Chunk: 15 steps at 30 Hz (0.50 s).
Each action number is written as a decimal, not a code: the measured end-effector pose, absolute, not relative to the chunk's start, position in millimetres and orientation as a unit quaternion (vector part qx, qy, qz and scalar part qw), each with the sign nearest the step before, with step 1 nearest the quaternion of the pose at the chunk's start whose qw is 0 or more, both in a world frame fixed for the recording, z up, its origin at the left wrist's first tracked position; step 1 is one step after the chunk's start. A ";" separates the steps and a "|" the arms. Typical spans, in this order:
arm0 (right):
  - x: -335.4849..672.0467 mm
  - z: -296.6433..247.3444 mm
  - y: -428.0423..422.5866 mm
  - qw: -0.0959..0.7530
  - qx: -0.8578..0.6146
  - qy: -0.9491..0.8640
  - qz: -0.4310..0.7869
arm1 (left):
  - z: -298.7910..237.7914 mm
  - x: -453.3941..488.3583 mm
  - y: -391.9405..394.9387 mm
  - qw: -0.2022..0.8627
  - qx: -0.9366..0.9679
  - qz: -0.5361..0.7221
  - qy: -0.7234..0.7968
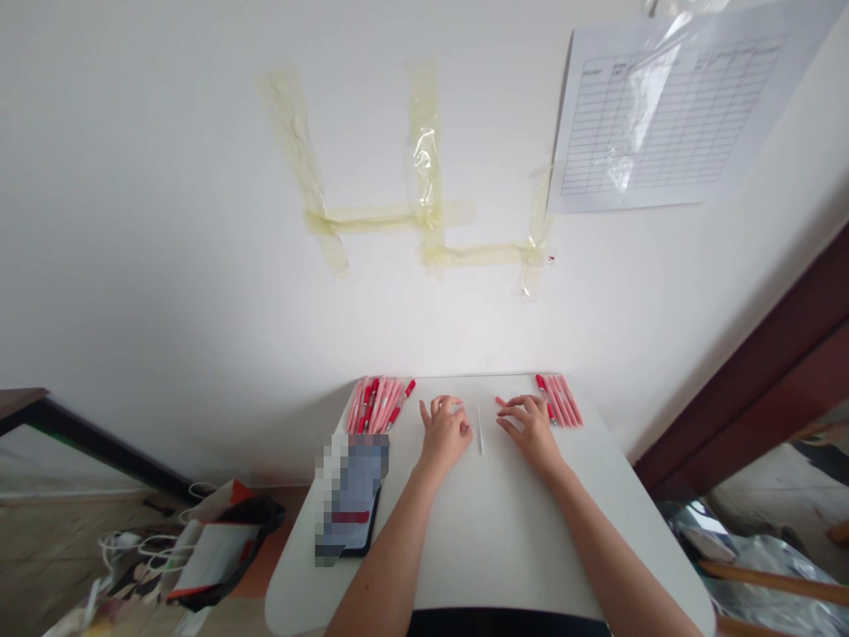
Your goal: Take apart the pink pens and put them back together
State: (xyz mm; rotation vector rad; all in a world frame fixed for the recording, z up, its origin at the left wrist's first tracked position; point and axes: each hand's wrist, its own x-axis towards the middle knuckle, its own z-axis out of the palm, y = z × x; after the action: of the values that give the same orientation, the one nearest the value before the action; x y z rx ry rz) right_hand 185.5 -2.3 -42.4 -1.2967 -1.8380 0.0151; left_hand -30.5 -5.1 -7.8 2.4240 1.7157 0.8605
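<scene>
My left hand [446,432] is over the middle of the white table, its thumb and forefinger pinched together. A small dark reddish spot shows at the pinch, too small to name. Just right of it, a thin white pen refill [481,431] lies on the tabletop. My right hand [532,433] is curled beyond the refill. From under its fingertips pokes the end of a pink pen part [500,402]; the fingers hide the rest. Close by on the right lies a row of pink pens [566,402] with a red pen [545,398] at its left end.
A bunch of pink and red pens [379,404] lies at the table's back left. Nearer, a phone [358,495] rests by the left edge. The wall, with yellowish tape [371,218] and a printed sheet [663,115], borders the back of the white table [497,548].
</scene>
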 end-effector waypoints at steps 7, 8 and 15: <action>187.8 -45.9 0.6 0.437 -0.517 -0.736 0.004 | -8.0 -28.9 -7.9 -0.009 0.781 0.266 0.564; 187.7 -46.4 0.6 0.437 -0.517 -0.736 0.006 | -8.2 -28.8 -7.8 -0.009 0.781 0.265 0.565; 187.4 -46.9 0.4 0.437 -0.522 -0.733 0.009 | -7.4 -28.3 -8.8 0.007 0.785 0.257 0.563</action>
State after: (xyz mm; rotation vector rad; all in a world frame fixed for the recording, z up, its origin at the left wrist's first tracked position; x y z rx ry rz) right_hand 187.4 0.4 -46.9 -1.2969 -1.8215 0.0225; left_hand -28.3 -8.8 -7.4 2.4570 1.7604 0.8047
